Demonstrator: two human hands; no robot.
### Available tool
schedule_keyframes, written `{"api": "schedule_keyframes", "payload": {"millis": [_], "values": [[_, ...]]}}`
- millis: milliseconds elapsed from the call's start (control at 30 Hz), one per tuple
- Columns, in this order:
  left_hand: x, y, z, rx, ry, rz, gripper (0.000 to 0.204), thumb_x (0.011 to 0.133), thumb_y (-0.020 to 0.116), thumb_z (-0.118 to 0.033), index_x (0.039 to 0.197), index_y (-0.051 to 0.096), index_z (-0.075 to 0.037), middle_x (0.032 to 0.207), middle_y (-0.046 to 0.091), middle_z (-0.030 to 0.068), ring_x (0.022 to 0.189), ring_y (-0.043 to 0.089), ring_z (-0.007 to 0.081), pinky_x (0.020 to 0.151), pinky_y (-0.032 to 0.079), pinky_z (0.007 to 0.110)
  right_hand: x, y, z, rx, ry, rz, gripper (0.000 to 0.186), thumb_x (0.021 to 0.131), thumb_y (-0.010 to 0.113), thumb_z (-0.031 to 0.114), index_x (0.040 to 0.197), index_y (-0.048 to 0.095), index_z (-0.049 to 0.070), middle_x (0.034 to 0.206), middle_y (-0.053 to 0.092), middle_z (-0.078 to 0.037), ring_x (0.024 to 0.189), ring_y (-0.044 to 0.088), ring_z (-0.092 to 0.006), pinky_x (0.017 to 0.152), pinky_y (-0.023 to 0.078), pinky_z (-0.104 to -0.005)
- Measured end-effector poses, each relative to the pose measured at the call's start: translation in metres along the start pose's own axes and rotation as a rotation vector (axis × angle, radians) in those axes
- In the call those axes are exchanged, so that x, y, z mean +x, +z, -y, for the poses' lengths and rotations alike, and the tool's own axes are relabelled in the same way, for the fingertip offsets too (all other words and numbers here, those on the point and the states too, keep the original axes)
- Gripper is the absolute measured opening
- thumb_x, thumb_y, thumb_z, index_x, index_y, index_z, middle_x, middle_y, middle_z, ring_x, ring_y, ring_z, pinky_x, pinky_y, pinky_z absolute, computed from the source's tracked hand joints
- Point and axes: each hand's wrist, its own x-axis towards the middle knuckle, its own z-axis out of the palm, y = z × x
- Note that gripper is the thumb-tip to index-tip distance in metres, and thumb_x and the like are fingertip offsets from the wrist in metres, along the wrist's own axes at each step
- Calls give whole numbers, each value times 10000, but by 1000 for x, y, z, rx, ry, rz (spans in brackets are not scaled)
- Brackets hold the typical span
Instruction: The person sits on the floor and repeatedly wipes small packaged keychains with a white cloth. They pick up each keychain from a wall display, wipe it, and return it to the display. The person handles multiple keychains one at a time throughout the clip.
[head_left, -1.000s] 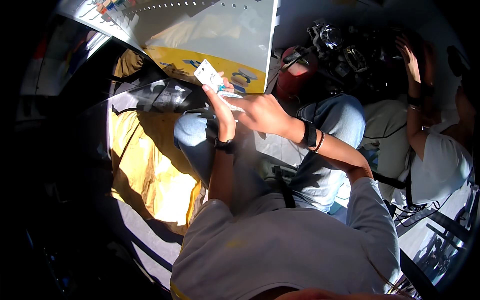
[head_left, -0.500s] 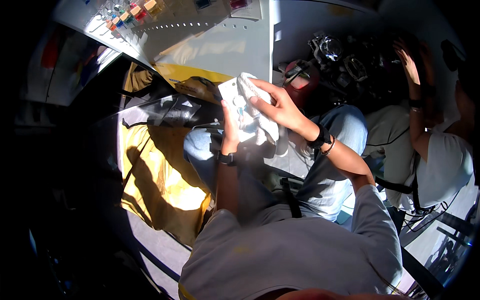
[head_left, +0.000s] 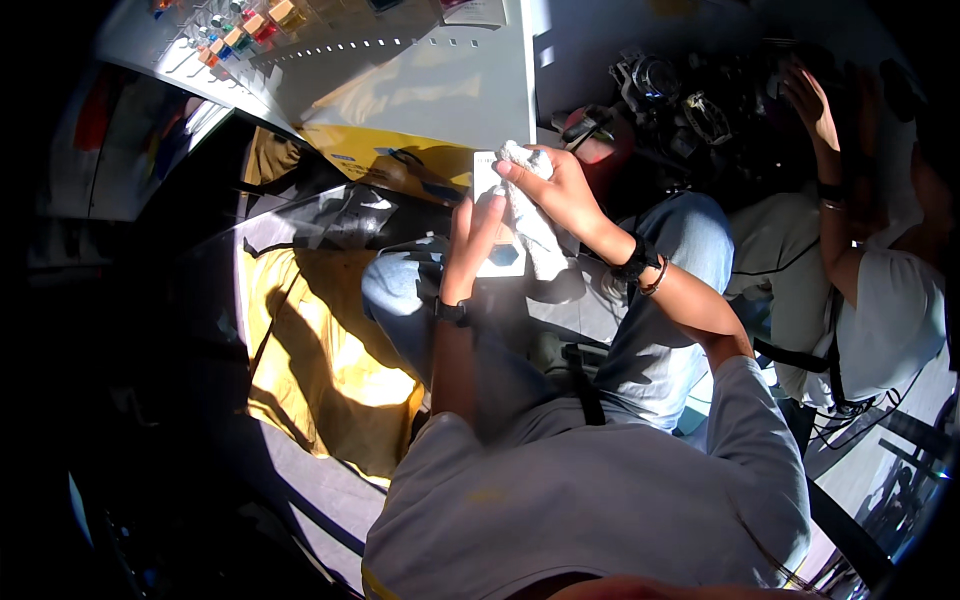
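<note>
White cloth (head_left: 530,225) and flat packet (head_left: 497,225) fill both hands.

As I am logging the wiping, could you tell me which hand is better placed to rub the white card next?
Probably the right hand: it grips the white cloth against the white card, which the left hand steadies.

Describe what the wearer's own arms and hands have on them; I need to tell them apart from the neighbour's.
Both forearms are bare below grey sleeves. The left hand has a black band at the wrist; the right hand has a black watch-like band plus a thin bracelet.
</note>
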Motion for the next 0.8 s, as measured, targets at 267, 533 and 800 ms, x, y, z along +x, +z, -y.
{"api": "schedule_keyframes", "payload": {"millis": [267, 533, 800], "values": [[-1, 16, -18, 585, 179, -93, 832, 631, 778, -90, 1339, 349, -12, 1173, 564, 204, 1045, 602, 308, 891, 472, 369, 5, -5, -15, 110, 0, -197, 315, 920, 603, 281, 911, 628, -33, 713, 631, -29, 651, 544, -64, 591, 444, -250], [-10, 6, -14, -310, -94, 69, 944, 629, 817, -146, 1413, 309, -9, 1347, 460, 108, 1227, 464, 213, 1019, 361, 347, 3, -13, 11, 537, 57, -107, 298, 973, 514, 285, 954, 609, 3, 802, 617, 9, 688, 535, -38, 617, 434, -205], [-3, 9, -6, -1167, -141, 367, 971, 762, 703, -302, 1472, 112, -4, 882, 423, 19, 680, 406, 77, 552, 349, 214, 8, -33, 13, 508, -84, -640, 295, 995, 435, 287, 952, 568, 27, 833, 542, 25, 755, 449, -49, 701, 383, -220]]}}
